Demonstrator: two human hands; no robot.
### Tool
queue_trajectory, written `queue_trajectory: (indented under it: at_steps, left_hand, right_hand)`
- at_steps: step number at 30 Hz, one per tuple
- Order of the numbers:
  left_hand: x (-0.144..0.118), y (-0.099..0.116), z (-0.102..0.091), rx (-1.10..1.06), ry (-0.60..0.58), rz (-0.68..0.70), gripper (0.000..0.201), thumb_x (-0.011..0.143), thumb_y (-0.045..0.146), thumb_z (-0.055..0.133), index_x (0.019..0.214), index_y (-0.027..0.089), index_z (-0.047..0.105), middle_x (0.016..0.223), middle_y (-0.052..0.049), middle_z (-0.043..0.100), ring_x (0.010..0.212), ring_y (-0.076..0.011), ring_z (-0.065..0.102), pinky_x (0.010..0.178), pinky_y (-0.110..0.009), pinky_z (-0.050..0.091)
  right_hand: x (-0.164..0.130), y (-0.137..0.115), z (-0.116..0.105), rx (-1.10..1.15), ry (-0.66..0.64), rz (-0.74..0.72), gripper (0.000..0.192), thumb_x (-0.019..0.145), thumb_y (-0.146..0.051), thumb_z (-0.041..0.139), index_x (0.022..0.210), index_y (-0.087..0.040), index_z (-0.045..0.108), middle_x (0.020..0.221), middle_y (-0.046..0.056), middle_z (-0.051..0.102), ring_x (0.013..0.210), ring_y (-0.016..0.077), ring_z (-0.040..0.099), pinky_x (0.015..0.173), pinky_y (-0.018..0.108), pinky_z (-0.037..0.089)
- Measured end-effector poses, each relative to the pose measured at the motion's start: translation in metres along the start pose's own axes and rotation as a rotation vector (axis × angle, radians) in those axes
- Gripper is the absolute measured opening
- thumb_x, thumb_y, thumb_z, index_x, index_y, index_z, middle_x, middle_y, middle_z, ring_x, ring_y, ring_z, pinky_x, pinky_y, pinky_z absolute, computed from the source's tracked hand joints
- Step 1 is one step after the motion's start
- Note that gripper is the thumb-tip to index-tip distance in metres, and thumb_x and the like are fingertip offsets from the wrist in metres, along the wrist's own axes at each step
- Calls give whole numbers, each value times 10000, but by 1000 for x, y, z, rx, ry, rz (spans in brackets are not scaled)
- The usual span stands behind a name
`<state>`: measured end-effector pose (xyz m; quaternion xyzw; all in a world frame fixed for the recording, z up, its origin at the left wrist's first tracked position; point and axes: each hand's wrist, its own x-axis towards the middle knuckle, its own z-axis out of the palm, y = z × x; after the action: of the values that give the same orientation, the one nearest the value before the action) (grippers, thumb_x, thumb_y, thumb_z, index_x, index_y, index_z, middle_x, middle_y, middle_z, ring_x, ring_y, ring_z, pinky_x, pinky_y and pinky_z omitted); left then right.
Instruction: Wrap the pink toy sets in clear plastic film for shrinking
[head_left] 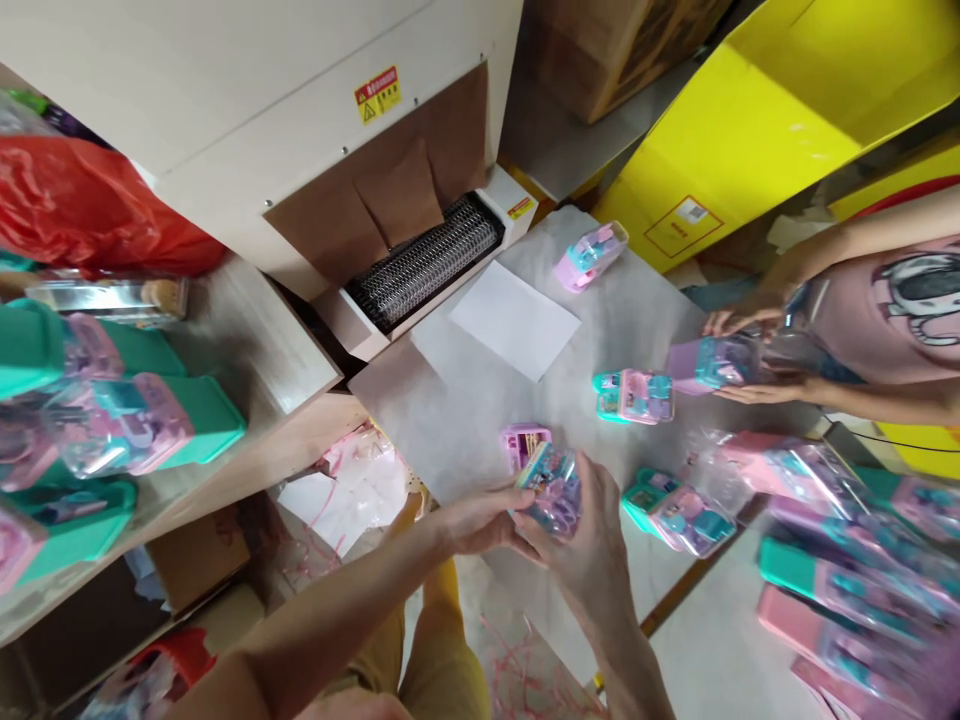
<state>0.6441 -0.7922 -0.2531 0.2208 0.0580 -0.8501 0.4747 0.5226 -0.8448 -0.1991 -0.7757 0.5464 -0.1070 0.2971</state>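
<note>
Both hands, left hand [480, 520] and right hand [581, 540], each grip closed on one wrapped toy pack [551, 485], held just above the worktop [465, 400] near edge, steadying the loose film.

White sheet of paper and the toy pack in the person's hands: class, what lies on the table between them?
In the head view, only bare grey table covering lies between the white sheet and the wrapped toy pack held in both hands.
</note>
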Motion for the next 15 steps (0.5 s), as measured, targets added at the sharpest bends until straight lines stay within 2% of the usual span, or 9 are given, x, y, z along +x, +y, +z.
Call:
queue_trajectory:
  at_steps: [3,6,9,13,15]
  left_hand:
    - [-1,-5,-7,-169,32,27,393,740,417,623,1000,122,637,851,-90,697,663,-156,612,639,-274,463]
    - [-3,-2,-13,-254,22,77,407,749,475,547,917,119,653,801,-89,695,664,-187,625,576,-267,443]
    - [-5,8,-17,-190,27,149,446,749,513,543,923,118,652,827,-108,697,769,-254,652,575,-287,453]
    - [-2,20,-24,-175,123,208,391,717,490,608,849,126,660,794,-92,704,883,-267,647,761,-333,479]
    - [5,24,-28,-173,163,231,350,700,457,633,831,134,659,777,-78,708,901,-263,647,830,-352,470]
  right_hand:
    - [-1,-4,1,82,8,-10,863,666,-536,653,1380,-216,289,1295,153,396,1204,325,395,892,484,438]
    - [-2,-6,0,282,1,-4,799,715,-476,632,1389,-238,277,1302,141,405,1066,258,494,774,392,494]
    - [-4,-3,1,416,17,143,656,775,-464,558,1350,-231,344,1282,130,448,905,192,539,686,330,494]
    - [-7,5,7,479,73,402,535,788,-493,515,1236,-205,463,1210,108,531,897,180,548,739,316,476]
    - [-9,9,10,503,94,469,527,782,-507,513,1206,-194,487,1184,103,553,884,176,548,759,316,467]
